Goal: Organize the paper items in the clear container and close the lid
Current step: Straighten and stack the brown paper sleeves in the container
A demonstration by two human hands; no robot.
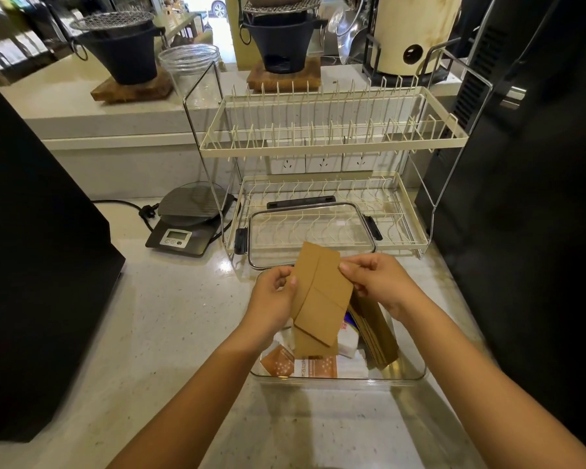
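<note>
A clear container (410,372) stands on the counter in front of me. Both hands hold a small stack of brown paper bags (320,292) above it. My left hand (274,296) grips the stack's left edge, and my right hand (376,282) pinches its upper right corner. Inside the container lie more brown bags (376,336) along the right side, white paper packets (347,343) and orange patterned packets (279,362). The clear lid (312,228) with black clips leans on the lower tier of the dish rack, just behind the container.
A cream two-tier dish rack (332,143) stands behind the container. A black kitchen scale (186,221) with a cord sits to the left. Large black appliances flank the counter on the left (31,265) and right (528,198). Black stoves and a glass jar (190,69) sit on the raised ledge.
</note>
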